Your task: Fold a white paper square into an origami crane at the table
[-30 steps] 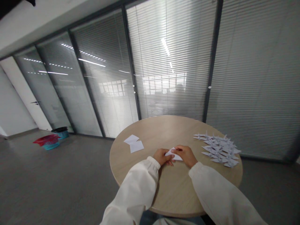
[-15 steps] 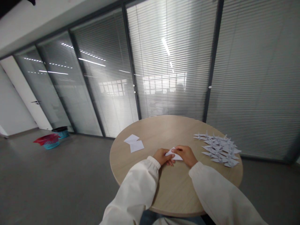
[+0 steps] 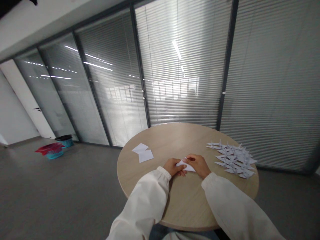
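A folded piece of white paper [image 3: 190, 167] is between my hands, just above or on the round wooden table [image 3: 175, 136]. My left hand [image 3: 174, 167] grips its left side, thumb on top and fingers beneath. From the right, my right hand [image 3: 198, 164] pinches the paper's upper edge between thumb and fingertips. Parts of the paper are hidden by my fingers. Left of my hands lie flat white paper squares [image 3: 146, 156], two showing, overlapping at a corner. To the right, several folded paper cranes [image 3: 235, 158] stand grouped closely together.
The table's rounded edge curves close below my forearms. On the floor at left stand a blue bin with a red liner [image 3: 53, 151] and another with a black liner [image 3: 65, 141]. A glass partition with blinds [image 3: 182, 106] rises behind the table.
Both hands stay in the same place on the folded paper. My right fingers have shifted very slightly at its upper edge; the squares and cranes are unmoved.
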Motion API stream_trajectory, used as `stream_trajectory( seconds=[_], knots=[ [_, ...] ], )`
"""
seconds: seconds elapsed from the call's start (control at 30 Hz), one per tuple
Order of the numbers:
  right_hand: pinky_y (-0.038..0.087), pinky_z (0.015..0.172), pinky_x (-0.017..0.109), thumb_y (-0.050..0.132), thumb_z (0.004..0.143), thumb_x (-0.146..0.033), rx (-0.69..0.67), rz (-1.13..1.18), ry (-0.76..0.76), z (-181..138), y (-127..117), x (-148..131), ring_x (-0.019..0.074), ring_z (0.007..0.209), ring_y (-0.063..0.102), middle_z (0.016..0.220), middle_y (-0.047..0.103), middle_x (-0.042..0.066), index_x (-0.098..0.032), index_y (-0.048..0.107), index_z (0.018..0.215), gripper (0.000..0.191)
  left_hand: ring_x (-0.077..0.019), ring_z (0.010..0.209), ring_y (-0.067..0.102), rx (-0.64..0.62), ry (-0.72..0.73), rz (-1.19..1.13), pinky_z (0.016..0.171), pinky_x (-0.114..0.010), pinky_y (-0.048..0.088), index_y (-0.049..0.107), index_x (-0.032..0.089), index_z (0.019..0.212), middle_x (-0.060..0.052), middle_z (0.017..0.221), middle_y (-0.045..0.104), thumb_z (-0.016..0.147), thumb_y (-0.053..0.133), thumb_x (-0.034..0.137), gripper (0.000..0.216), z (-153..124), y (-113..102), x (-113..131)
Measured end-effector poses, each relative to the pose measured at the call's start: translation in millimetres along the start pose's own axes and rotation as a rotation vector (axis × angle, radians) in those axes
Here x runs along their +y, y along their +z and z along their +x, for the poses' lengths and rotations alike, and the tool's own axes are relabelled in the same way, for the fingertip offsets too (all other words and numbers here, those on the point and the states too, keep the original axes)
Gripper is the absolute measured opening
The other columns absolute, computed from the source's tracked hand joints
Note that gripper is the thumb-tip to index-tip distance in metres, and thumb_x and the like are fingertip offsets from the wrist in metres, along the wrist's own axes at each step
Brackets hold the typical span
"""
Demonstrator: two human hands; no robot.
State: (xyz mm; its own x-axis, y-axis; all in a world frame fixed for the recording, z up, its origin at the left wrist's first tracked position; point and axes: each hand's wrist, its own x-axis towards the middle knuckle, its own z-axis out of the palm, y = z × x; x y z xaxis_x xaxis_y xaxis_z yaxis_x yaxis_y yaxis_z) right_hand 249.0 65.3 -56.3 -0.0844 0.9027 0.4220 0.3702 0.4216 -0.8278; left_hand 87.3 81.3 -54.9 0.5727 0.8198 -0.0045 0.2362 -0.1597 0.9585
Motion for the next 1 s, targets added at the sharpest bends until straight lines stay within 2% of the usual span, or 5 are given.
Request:
stream_trajectory(
  seconds=[0.23, 0.4, 0.53, 0.8, 1.0],
  knots=[
    [0.041, 0.053, 0.022, 0.056, 0.069, -0.041, 0.087, 0.015, 0.032, 2, -1, 0, 0.0153, 0.059, 0.057, 0.064, 0.064, 0.002, -0.016, 0.065, 0.071, 0.027, -0.0111, 0.049, 0.056, 0.229, 0.049, -0.056, 0.050, -0.022, 0.045, 0.058, 0.012, 0.067, 0.001, 0.056, 0.060, 0.048, 0.073, 0.039, 0.035, 1, -5, 11],
    [0.041, 0.054, 0.022, 0.055, 0.069, -0.043, 0.128, 0.045, 0.039, 2, -2, -1, 0.0149, 0.059, 0.057, 0.064, 0.064, 0.001, -0.016, 0.065, 0.072, 0.028, -0.0092, 0.045, 0.053, 0.353, 0.100, -0.090, 0.048, -0.020, 0.043, 0.055, 0.012, 0.070, 0.005, 0.048, 0.054, 0.045, 0.075, 0.034, 0.039, 5, -9, 10],
    [0.042, 0.054, 0.022, 0.057, 0.069, -0.043, 0.125, 0.087, 0.039, 2, -2, -1, 0.0150, 0.059, 0.057, 0.065, 0.064, 0.002, -0.015, 0.064, 0.071, 0.029, -0.0071, 0.042, 0.050, 0.393, 0.163, -0.203, 0.049, -0.021, 0.044, 0.051, 0.013, 0.075, 0.008, 0.045, 0.049, 0.045, 0.076, 0.031, 0.043, 9, -11, 6],
    [0.042, 0.054, 0.023, 0.058, 0.068, -0.044, 0.110, 0.140, 0.044, 4, -1, 2, 0.0157, 0.060, 0.057, 0.064, 0.064, 0.002, -0.015, 0.062, 0.072, 0.030, -0.0113, 0.051, 0.057, 0.436, 0.236, -0.386, 0.055, -0.026, 0.049, 0.051, 0.012, 0.073, 0.002, 0.057, 0.060, 0.043, 0.077, 0.029, 0.043, 7, -12, 13],
    [0.043, 0.057, 0.023, 0.059, 0.068, -0.043, 0.112, 0.145, 0.045, 4, -1, 4, 0.0156, 0.061, 0.058, 0.067, 0.065, 0.001, -0.016, 0.063, 0.072, 0.027, -0.0111, 0.054, 0.059, 0.494, 0.251, -0.417, 0.056, -0.023, 0.050, 0.056, 0.011, 0.071, -0.001, 0.060, 0.063, 0.046, 0.077, 0.027, 0.037, 8, -15, 13]
  ],
)
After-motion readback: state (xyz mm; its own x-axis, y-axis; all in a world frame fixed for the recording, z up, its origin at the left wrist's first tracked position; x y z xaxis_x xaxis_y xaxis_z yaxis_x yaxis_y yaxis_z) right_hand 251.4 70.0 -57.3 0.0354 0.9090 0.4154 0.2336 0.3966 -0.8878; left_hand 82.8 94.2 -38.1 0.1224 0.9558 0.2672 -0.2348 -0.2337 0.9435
